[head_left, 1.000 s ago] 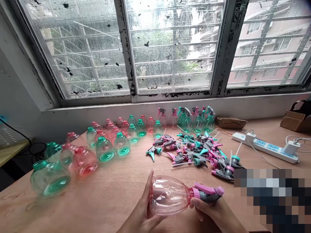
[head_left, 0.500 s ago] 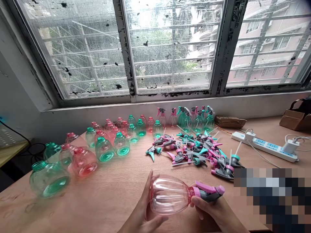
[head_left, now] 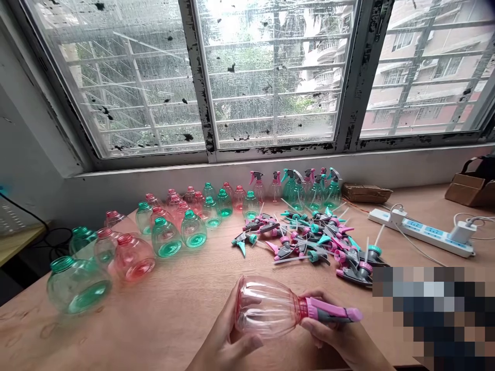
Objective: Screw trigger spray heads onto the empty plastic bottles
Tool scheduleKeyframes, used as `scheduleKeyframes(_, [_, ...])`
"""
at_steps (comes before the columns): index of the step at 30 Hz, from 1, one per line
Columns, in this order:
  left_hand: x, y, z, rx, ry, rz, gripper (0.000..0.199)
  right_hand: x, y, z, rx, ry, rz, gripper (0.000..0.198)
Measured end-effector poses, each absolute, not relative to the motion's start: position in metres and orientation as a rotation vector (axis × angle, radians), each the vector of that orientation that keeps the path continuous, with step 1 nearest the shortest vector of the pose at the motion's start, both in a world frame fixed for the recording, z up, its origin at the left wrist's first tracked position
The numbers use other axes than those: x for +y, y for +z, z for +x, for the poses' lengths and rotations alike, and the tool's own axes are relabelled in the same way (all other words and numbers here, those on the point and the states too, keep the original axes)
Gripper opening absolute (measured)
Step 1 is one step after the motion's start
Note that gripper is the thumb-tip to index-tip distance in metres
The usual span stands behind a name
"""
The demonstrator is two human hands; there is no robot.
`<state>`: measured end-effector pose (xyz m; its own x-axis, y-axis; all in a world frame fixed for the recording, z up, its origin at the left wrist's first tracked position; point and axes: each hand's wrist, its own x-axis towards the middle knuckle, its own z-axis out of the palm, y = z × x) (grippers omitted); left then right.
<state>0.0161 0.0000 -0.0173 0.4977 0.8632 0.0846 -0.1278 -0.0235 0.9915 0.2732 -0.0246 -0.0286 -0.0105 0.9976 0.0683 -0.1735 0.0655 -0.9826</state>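
Note:
A clear pink spray bottle (head_left: pixel 266 307) lies sideways in the air between my hands, its base to the left. My left hand (head_left: pixel 228 327) is wrapped round the base end, thumb below and fingers partly hidden behind the plastic. At the neck, my right hand (head_left: pixel 328 330) grips the pink collar of the pink and grey trigger sprayer (head_left: pixel 334 310). The sprayer head sits on the bottle's neck and points right. Beyond my hands lies a heap of loose trigger sprayers (head_left: pixel 305 239), pink, green and grey, several with white tubes showing.
Several open-necked green and pink bottles (head_left: pixel 166 238) stand at left and back. Bottles fitted with sprayers (head_left: pixel 315 191) line the wall. A white power strip (head_left: pixel 421 232) with cords, a brown packet (head_left: pixel 366 194) and a cardboard box (head_left: pixel 469 185) are at right. A blurred patch hides the lower right.
The sprayer head has turned about the bottle's axis, its pink trigger swinging down toward me. My right fingers have shifted round the collar. My left hand and the bottle have moved slightly left.

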Motion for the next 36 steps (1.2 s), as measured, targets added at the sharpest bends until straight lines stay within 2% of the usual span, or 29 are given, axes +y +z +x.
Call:
scheduleKeyframes(4, [-0.001,-0.015,0.017,0.720,0.902,1.360,0.100,-0.024,-0.027,0.275,-1.138,1.236,-1.001,0.041])
scheduleKeyframes(9, [-0.002,-0.012,0.019,0.734,0.894,1.448,0.111,-0.028,-0.016,0.276,-1.192,1.208,-1.015,0.030])
scheduleKeyframes(19, [-0.011,-0.002,0.019,0.724,0.920,1.473,0.106,-0.027,-0.017,0.274,-1.179,1.233,-1.040,0.039])
scheduleKeyframes(30, [-0.008,-0.008,0.020,0.711,0.926,1.558,0.098,-0.028,-0.013,0.278,-1.249,1.215,-1.032,0.033])
scheduleKeyframes(36, [-0.005,-0.015,0.018,0.715,0.910,1.525,0.115,-0.028,-0.013,0.278,-1.219,1.271,-0.958,0.025])
